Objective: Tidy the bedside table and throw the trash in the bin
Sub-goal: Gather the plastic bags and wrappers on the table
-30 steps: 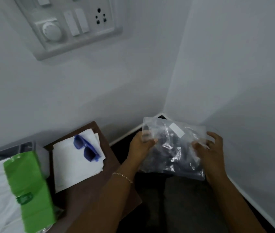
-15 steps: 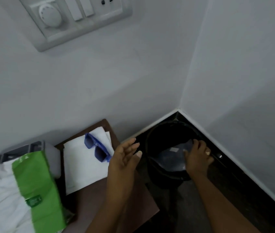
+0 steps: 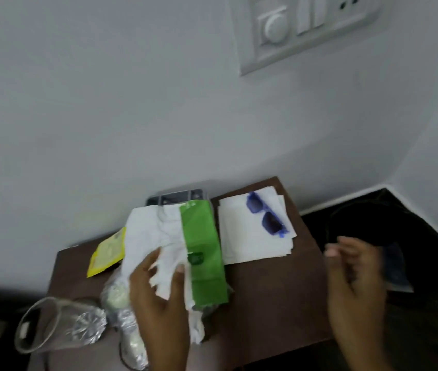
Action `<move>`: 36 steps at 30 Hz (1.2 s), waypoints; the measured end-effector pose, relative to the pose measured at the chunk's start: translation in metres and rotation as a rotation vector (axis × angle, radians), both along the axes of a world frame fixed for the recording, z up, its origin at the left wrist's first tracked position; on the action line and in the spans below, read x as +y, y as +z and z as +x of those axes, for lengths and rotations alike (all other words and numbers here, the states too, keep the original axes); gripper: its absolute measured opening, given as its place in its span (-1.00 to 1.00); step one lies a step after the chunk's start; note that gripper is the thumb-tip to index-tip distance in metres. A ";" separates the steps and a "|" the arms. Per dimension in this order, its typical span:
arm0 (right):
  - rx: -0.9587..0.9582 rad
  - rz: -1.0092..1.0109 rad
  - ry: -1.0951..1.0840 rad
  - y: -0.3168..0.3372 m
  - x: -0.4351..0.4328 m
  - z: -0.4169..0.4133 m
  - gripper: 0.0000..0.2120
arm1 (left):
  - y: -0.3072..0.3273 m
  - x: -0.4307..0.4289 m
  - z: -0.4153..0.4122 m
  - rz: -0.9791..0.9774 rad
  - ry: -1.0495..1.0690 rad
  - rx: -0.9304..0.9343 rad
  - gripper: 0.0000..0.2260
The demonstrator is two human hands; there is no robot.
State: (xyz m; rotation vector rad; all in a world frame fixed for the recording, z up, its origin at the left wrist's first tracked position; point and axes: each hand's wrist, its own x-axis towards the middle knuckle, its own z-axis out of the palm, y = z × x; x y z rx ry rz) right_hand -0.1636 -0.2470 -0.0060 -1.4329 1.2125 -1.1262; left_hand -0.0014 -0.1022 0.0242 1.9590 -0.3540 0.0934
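The brown surface (image 3: pixel 266 290) fills the lower centre of the frame, the black bin (image 3: pixel 413 231) at lower right. The left hand (image 3: pixel 159 298) grips crumpled white paper (image 3: pixel 156 236) beside a green packet (image 3: pixel 204 253). The right hand (image 3: pixel 354 277) hovers empty, fingers loosely curled.

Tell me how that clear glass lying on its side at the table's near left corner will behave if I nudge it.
The clear glass lies on its side by the table edge, so it will probably roll, maybe off. It looks rigid and smooth, likely slippery and breakable. The crumpled foil at its base may slow it.
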 end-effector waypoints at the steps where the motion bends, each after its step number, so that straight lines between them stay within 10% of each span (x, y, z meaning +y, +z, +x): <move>1: 0.006 0.071 0.123 0.003 0.015 0.017 -0.82 | -0.002 0.016 0.011 0.048 0.095 -0.047 -0.50; 5: 0.151 0.317 0.516 -0.009 0.051 0.085 -0.67 | -0.018 0.050 0.051 0.095 0.234 0.173 -0.44; 11: 0.255 0.291 0.537 -0.008 0.061 0.116 -0.82 | -0.033 0.056 0.081 0.155 0.007 0.365 -0.55; 22: -0.171 0.244 0.526 0.043 0.066 0.062 -0.89 | 0.049 0.094 0.038 -0.298 -0.201 0.386 -0.71; 25: -0.299 0.367 0.574 0.049 0.066 0.041 -0.49 | 0.077 0.103 0.019 -0.499 -0.377 0.498 -0.54; 35: -0.449 0.496 0.628 0.055 0.047 -0.031 -0.77 | 0.093 0.078 -0.006 -0.480 -0.461 0.821 -0.72; 36: -0.401 0.439 0.633 0.054 0.042 -0.036 -0.46 | 0.089 0.072 -0.008 -0.435 -0.470 0.793 -0.72</move>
